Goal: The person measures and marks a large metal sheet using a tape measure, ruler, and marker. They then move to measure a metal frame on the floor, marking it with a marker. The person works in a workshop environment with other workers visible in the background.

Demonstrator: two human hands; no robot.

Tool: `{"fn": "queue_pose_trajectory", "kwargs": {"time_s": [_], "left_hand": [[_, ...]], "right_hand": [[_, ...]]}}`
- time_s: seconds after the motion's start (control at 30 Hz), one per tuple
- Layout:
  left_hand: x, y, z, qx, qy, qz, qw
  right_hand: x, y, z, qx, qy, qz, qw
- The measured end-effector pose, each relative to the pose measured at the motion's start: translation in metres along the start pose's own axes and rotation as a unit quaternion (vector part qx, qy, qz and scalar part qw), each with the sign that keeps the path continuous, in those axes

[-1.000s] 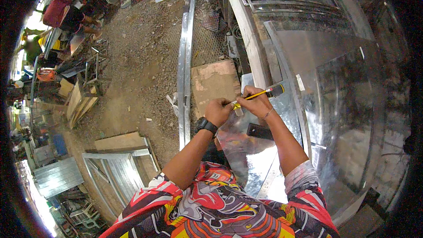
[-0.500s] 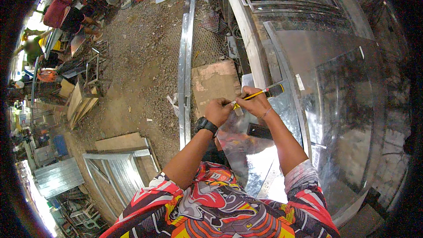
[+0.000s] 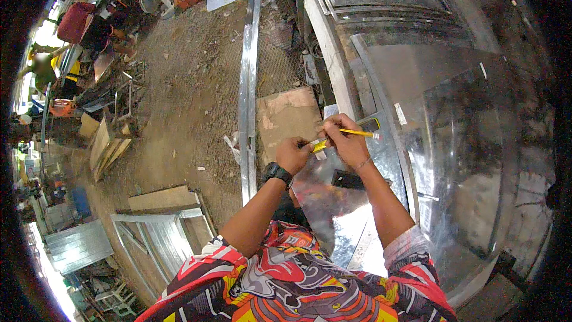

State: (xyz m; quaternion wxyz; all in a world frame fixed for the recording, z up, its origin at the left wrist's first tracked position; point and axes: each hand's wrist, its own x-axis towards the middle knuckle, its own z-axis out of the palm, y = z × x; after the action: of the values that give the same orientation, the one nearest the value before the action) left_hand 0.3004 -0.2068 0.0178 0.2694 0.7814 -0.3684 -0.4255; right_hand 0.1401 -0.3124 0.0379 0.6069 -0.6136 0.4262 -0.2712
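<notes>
The left hand, a black watch on its wrist, was closed with its fingertips on the near end of a slim yellow pencil-like tool. The right hand had its fingers clamped around that tool, held over the shiny sheet-metal panel. Beyond lay a flat brown board and a long grey metal channel on the dirt floor.
</notes>
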Motion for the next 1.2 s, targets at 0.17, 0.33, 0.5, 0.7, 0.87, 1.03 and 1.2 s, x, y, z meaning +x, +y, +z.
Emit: {"fn": "queue_pose_trajectory", "kwargs": {"time_s": [0.17,0.33,0.5,0.7,0.87,1.03,1.2], "left_hand": [[0.006,-0.033,0.012,-0.006,0.023,0.062,0.998],[0.021,-0.062,0.020,0.064,-0.052,0.078,0.994],[0.019,-0.053,-0.033,0.219,-0.018,0.229,0.948],[-0.055,0.033,-0.091,-0.046,-0.158,0.241,0.956],[-0.025,0.022,-0.001,-0.129,-0.207,0.430,0.869],[-0.041,0.063,-0.016,-0.032,-0.244,0.319,0.915],[-0.066,0.060,0.034,0.175,-0.256,0.430,0.848]], "right_hand": [[-0.011,-0.050,-0.023,-0.450,0.147,-0.248,0.845],[-0.013,-0.001,-0.047,-0.488,0.109,-0.058,0.864],[-0.011,0.017,-0.048,-0.397,0.150,-0.089,0.901],[-0.082,0.007,-0.032,-0.361,0.284,-0.088,0.884],[-0.168,0.008,-0.003,-0.167,0.473,-0.033,0.864],[-0.241,0.015,-0.021,-0.272,0.623,0.018,0.733],[-0.358,0.071,-0.056,-0.330,0.686,0.083,0.643]]}}
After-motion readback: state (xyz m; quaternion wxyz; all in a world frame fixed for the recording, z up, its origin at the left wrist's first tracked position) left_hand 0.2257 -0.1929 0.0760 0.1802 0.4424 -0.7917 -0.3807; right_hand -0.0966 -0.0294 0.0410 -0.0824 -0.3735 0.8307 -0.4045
